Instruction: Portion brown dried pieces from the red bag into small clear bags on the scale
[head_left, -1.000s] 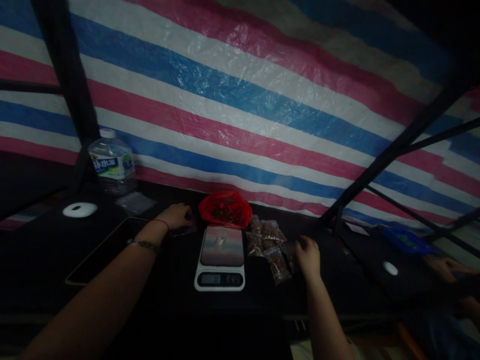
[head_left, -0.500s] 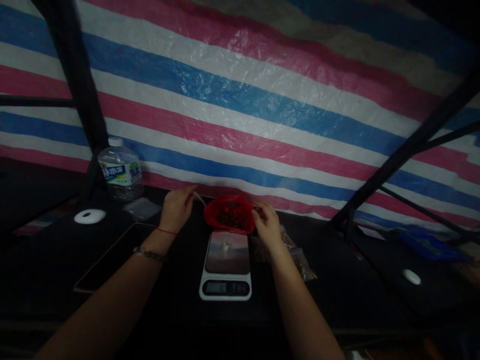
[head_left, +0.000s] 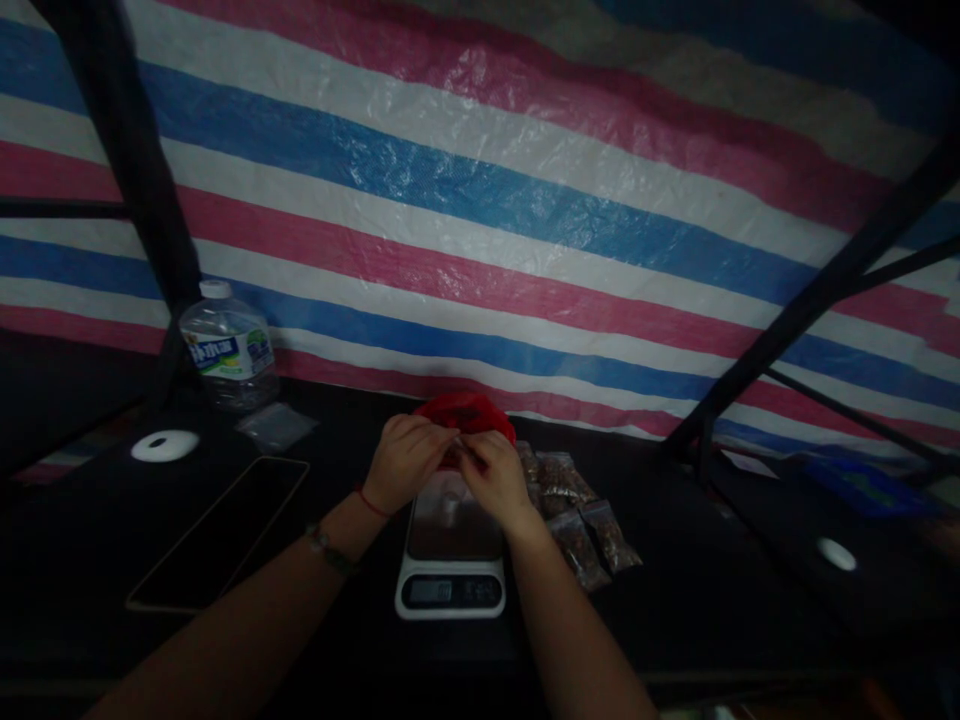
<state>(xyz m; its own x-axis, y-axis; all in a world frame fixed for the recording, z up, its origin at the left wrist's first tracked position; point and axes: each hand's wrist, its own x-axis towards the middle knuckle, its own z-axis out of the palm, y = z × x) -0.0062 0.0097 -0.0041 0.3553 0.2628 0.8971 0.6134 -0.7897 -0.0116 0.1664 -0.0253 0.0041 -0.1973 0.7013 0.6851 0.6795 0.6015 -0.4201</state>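
Both hands are brought together above the scale (head_left: 450,545): the left hand (head_left: 405,462) and right hand (head_left: 491,478) are pinched on something small between them, not identifiable, just before the red bag (head_left: 466,410). Contents could be spilled onto the worktop (head_left: 712,610) if fumbled. Half a second earlier, the hands were held apart beside the bag.

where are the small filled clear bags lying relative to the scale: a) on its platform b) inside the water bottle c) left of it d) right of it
d: the small filled bags lie on the dark table just to the right of the scale, while both hands, left hand and right hand, meet above its platform in front of the red bag.
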